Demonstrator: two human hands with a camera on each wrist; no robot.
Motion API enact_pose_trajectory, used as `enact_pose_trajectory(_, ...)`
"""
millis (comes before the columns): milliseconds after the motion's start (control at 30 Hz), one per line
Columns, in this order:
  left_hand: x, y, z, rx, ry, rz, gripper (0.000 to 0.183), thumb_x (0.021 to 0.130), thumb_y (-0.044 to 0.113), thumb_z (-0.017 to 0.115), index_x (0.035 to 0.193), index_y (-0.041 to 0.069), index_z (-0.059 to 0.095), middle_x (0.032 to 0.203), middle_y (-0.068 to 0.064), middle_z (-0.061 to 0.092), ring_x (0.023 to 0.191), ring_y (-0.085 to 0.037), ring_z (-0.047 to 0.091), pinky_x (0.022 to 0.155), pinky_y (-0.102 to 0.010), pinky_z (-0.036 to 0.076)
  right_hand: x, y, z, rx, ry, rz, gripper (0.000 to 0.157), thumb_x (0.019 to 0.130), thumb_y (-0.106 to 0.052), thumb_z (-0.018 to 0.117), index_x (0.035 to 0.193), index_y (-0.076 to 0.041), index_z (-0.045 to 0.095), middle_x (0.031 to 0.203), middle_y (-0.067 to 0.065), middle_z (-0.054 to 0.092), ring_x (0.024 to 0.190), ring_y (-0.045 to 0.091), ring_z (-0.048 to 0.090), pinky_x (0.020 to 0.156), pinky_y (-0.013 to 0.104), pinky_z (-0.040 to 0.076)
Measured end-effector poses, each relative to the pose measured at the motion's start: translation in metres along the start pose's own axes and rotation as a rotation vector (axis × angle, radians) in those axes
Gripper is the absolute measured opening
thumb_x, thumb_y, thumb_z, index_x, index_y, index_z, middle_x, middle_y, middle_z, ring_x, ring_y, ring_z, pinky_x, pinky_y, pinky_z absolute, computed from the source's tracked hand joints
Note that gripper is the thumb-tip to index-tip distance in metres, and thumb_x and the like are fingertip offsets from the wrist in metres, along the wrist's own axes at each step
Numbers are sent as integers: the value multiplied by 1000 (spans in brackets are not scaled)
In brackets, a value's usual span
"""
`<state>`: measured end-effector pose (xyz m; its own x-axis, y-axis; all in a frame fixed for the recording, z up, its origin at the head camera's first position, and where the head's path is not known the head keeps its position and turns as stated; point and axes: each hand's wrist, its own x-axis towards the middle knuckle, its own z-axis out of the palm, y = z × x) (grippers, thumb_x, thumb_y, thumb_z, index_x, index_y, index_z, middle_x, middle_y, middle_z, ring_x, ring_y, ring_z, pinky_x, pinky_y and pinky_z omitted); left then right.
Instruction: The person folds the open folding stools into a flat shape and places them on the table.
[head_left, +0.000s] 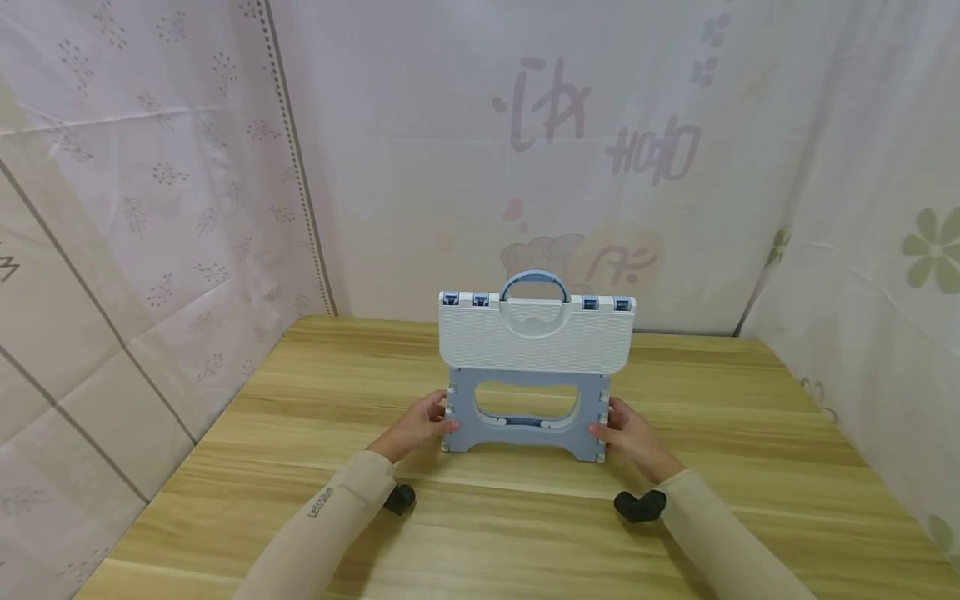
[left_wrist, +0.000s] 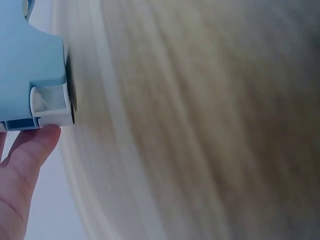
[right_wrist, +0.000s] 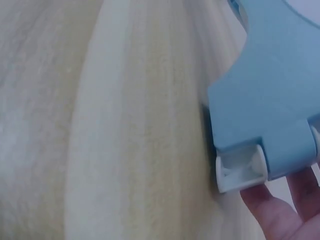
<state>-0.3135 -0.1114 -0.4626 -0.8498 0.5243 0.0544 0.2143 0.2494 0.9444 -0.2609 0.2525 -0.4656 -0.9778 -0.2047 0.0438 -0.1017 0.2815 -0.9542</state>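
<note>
A folding step stool (head_left: 536, 346) stands upright and folded flat, its feet close over the table. It has a white textured top, blue-grey leg panels with an oval opening, and a blue carry handle arched at the upper edge. My left hand (head_left: 425, 427) grips the lower left side of the leg panel, thumb at the front. On the opposite side my right hand (head_left: 632, 435) holds the panel's edge the same way. Each wrist view has a bottom corner of the stool's blue leg (left_wrist: 42, 57) with a white hinge piece, fingers right beside it.
The stool is on a wood-grain table (head_left: 510, 533). Printed curtains (head_left: 420, 167) hang behind the table and along both sides. A black wrist-worn piece (head_left: 639, 506) juts inward by the right sleeve, another (head_left: 401, 499) by the left.
</note>
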Motion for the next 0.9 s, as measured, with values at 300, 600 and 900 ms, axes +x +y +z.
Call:
enact_pose_trajectory(300, 4, -1, -2, 7, 12, 5, 52, 94, 0, 59, 141, -8, 37, 101, -24, 65, 87, -13, 60, 78, -31, 51, 3, -2, 2, 40, 14, -35, 59, 97, -6, 58, 141, 14, 25, 128, 35, 51, 97, -1, 56, 84, 27, 51)
enact_pose_trajectory(600, 4, 5, -6, 6, -12, -47, 55, 95, 2, 60, 143, -6, 36, 102, -23, 65, 90, -18, 62, 79, -40, 55, 4, -4, -1, 22, -5, -7, 63, 97, -8, 58, 144, 13, 22, 129, 38, 49, 102, 11, 57, 85, 37, 52)
enact_pose_trajectory(900, 3, 4, -7, -27, -47, -94, 54, 96, 4, 58, 145, -4, 35, 111, -28, 62, 96, -26, 63, 77, -41, 56, 5, -4, -6, 57, -58, 61, 68, 99, -14, 57, 148, 9, 16, 134, 39, 44, 112, 30, 57, 86, 47, 53)
